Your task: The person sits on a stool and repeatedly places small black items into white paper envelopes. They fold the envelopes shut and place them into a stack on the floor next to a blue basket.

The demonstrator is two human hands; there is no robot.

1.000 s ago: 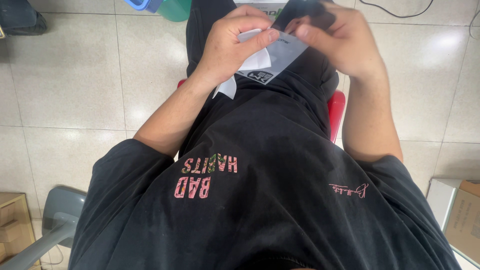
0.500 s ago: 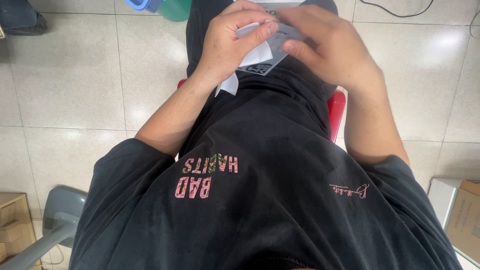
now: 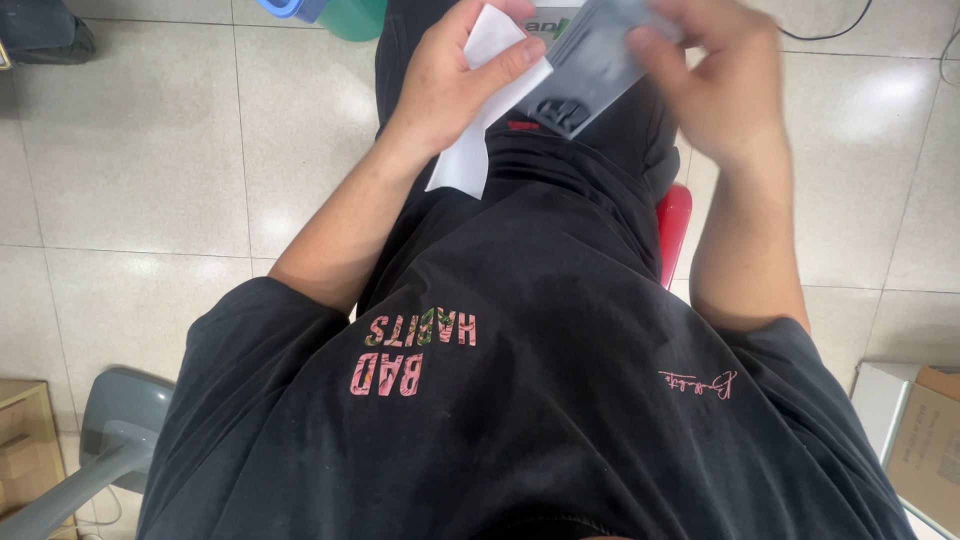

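Observation:
I look down over my black shirt at my lap. My left hand (image 3: 455,85) pinches a white sheet of paper (image 3: 468,160) whose lower corner hangs down over my thigh. Beside the paper a flat grey device (image 3: 585,75) with a dark ribbed end tilts up to the right. My right hand (image 3: 720,85) is blurred and lies over the upper right part of that grey device, fingers curled around its edge. Both hands are close together near the top of the view.
I sit on a red seat (image 3: 672,225) over a pale tiled floor (image 3: 150,170). A grey chair base (image 3: 110,440) is at the lower left, cardboard boxes (image 3: 925,440) at the lower right and at the left edge, a green container (image 3: 355,15) at the top.
My right hand has shifted to the right and upward off the paper onto the grey device. The white paper now shows more under my left hand.

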